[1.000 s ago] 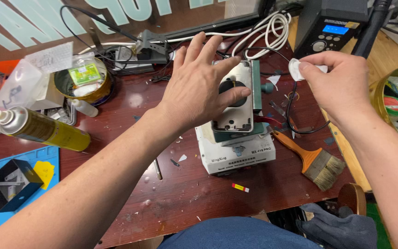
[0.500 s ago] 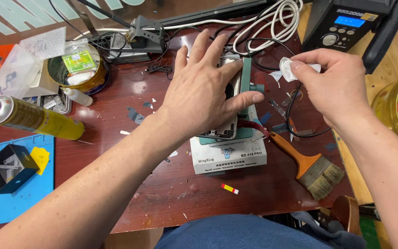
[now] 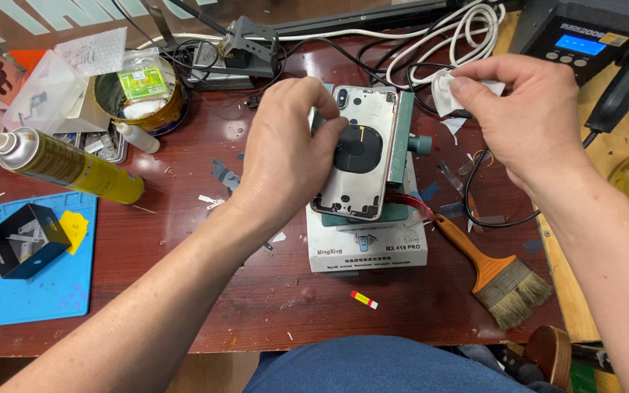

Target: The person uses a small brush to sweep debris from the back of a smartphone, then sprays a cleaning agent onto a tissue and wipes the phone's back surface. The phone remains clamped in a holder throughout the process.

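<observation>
A phone back housing (image 3: 362,156), silver with a black round coil in its middle, lies on a green-topped white heating fixture (image 3: 368,246) at the table's centre. My left hand (image 3: 285,149) grips the housing's left edge, with a fingertip pressed on the inside near the coil. My right hand (image 3: 522,113) hovers to the right of the fixture and pinches a small crumpled white wipe (image 3: 447,91) between thumb and fingers.
An orange-handled brush (image 3: 493,276) lies right of the fixture. A yellow spray can (image 3: 67,166) lies at left above a blue mat (image 3: 34,273) holding a black box (image 3: 25,239). A round tin (image 3: 140,98), coiled white cable (image 3: 467,29) and a black station (image 3: 584,36) stand behind.
My left hand, spread flat over the housing before, has curled and slid to its left edge, uncovering the housing's inside. My right hand still holds the wipe, at much the same spot.
</observation>
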